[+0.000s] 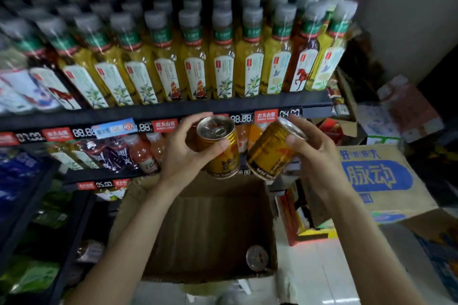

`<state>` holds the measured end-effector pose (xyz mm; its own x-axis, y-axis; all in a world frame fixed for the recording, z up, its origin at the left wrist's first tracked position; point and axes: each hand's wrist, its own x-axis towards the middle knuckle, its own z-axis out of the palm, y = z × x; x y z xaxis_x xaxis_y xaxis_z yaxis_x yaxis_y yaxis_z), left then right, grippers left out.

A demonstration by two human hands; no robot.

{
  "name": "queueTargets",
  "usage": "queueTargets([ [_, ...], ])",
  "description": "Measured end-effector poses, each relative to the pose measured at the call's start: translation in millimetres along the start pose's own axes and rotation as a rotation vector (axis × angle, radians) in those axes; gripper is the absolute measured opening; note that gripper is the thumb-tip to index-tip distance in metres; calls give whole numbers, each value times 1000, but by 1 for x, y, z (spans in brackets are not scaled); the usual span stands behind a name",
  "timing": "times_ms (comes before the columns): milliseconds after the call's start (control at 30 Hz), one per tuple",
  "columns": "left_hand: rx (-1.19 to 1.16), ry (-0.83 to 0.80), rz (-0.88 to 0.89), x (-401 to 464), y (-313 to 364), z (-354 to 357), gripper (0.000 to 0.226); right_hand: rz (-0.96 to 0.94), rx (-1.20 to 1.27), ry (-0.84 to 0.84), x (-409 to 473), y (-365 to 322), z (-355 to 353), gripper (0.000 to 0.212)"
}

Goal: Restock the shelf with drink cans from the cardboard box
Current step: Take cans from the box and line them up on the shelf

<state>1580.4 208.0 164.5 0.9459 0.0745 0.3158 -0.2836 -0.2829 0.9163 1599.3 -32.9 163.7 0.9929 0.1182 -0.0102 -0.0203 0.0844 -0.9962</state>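
Fingers (210, 147) of left hand (183, 153) curl round upright gold can (219, 148); right hand (314, 153) grips tilted gold can (270, 153). Shelf tags (266, 116): "NONGFU SPRING". Cardboard box (210, 230) below.

Head view, down onto shelf (173, 112)

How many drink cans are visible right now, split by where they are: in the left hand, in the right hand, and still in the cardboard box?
Gold can in the left hand: 1
Gold can in the right hand: 1
Can left in the cardboard box: 1, only its top showing
Total: 3 cans
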Motion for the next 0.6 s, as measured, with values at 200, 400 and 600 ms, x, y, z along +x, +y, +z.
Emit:
queueTargets([
  [200,-40,78,247,58,104,37,51,-204,114,-94,34,-97,-50,75],
  [400,-32,75,360,114,189,85,51,-408,139,-187,69,-189,-115,66],
  [600,296,244,521,178,247,131,58,-472,193,-116,131,-261,-157,53],
])
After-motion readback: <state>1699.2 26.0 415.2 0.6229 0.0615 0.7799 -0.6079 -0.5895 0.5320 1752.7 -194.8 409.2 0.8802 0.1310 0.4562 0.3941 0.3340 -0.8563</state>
